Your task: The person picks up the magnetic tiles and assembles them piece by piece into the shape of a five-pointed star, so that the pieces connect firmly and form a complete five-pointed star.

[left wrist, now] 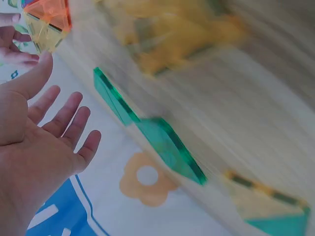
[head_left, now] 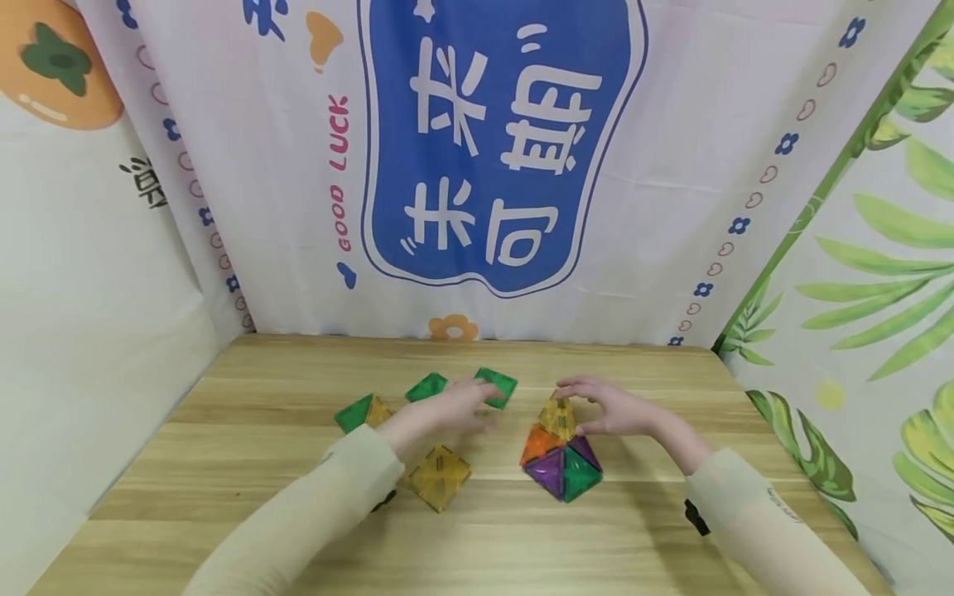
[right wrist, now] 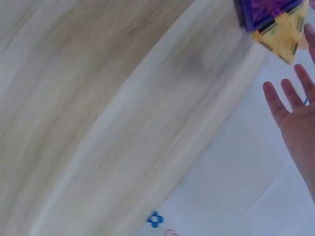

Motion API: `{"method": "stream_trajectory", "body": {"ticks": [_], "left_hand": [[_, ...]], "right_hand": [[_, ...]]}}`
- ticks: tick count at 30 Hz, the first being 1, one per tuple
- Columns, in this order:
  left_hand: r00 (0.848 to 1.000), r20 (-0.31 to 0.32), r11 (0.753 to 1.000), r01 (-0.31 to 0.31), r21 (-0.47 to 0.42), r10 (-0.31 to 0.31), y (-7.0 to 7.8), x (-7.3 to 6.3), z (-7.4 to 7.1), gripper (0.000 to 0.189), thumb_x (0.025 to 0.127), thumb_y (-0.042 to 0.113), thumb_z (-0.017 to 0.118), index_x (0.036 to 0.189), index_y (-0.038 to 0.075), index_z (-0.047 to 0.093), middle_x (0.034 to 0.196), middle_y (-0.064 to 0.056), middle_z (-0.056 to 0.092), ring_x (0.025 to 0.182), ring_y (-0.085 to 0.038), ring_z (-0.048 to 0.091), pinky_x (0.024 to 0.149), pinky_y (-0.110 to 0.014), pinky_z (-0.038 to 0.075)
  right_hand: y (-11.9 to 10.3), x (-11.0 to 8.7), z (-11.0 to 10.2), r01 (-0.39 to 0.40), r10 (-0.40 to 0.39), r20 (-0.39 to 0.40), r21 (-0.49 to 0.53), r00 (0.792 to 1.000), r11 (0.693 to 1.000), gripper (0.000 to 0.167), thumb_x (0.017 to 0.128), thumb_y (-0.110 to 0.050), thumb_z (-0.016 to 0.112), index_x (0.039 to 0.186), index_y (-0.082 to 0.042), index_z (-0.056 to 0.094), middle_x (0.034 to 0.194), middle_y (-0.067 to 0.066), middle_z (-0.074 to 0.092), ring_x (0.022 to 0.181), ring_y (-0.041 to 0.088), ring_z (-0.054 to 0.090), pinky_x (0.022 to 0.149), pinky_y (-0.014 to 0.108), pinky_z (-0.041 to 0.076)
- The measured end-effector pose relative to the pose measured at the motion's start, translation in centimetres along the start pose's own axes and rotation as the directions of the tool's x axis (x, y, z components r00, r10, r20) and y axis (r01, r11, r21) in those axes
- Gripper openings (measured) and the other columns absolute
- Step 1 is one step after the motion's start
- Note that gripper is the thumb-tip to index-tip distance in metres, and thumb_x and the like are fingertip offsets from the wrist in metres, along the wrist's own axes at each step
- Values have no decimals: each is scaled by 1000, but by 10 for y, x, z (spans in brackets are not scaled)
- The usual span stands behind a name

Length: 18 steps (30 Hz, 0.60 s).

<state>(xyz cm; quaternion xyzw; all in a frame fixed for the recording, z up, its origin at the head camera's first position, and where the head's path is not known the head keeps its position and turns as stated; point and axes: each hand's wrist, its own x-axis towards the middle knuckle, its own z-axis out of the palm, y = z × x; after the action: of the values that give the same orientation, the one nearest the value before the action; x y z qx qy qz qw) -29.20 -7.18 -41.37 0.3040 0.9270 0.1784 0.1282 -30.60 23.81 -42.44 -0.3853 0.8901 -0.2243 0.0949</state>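
My left hand hovers above the table with its fingers spread and nothing in them. A green magnetic tile lies just past its fingertips, and a second green tile sits behind the wrist. Nearer the front is a yellow square tile. My right hand is beside a yellow triangle tile, thumb and fingers apart around its right side. That triangle adjoins a cluster with an orange tile, a purple tile and a green triangle. In the right wrist view, the fingers look straight.
At the left, a green triangle tile and a yellow triangle tile lie edge to edge, partly behind the left sleeve. A printed cloth hangs along the back edge of the wooden table.
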Motion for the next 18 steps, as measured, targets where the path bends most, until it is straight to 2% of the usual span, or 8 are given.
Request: {"method": "stream_trajectory", "body": {"ticks": [3, 6, 10, 14, 18], "left_hand": [[1000, 16, 1000, 1, 22, -1, -9, -21, -1, 57, 85, 26, 71, 136, 16, 48, 144, -6, 43, 137, -32, 30, 111, -60, 16], [1000, 23, 999, -4, 40, 3, -19, -40, 0, 61, 81, 29, 74, 136, 17, 49, 139, -5, 47, 131, -29, 35, 109, -60, 20], [999, 44, 998, -26, 53, 23, -32, -61, 4, 69, 73, 37, 78, 134, 17, 51, 133, -4, 51, 123, -28, 40, 106, -62, 23], [995, 72, 992, -69, 106, 61, -45, -77, 12, 74, 68, 47, 78, 132, 18, 54, 133, -4, 49, 125, -28, 39, 106, -61, 24], [992, 48, 985, -122, 122, 117, -56, -85, 18, 76, 65, 49, 79, 130, 18, 56, 132, -5, 49, 127, -28, 38, 107, -58, 24]], "right_hand": [[-9, -5, 2, 37, -33, 59, -54, 998, 998, 58, 82, -29, 73, 135, -17, 52, 150, 11, 34, 137, 38, 28, 106, 61, 27], [-16, -9, 7, 26, -22, 69, -61, 997, 998, 59, 83, -36, 72, 135, -17, 52, 152, 12, 31, 137, 39, 26, 105, 62, 28], [-20, -11, 17, 35, -32, 31, -88, 999, 996, 58, 83, -42, 69, 133, -15, 54, 151, 15, 30, 136, 42, 26, 102, 62, 31], [-21, -11, 24, 66, -67, -2, -124, 998, 990, 57, 81, -41, 71, 130, -15, 55, 150, 17, 32, 135, 42, 27, 102, 61, 32], [-20, -12, 27, 75, -80, -23, -146, 997, 986, 56, 80, -40, 73, 128, -15, 56, 149, 16, 33, 135, 40, 29, 102, 60, 33]]}}
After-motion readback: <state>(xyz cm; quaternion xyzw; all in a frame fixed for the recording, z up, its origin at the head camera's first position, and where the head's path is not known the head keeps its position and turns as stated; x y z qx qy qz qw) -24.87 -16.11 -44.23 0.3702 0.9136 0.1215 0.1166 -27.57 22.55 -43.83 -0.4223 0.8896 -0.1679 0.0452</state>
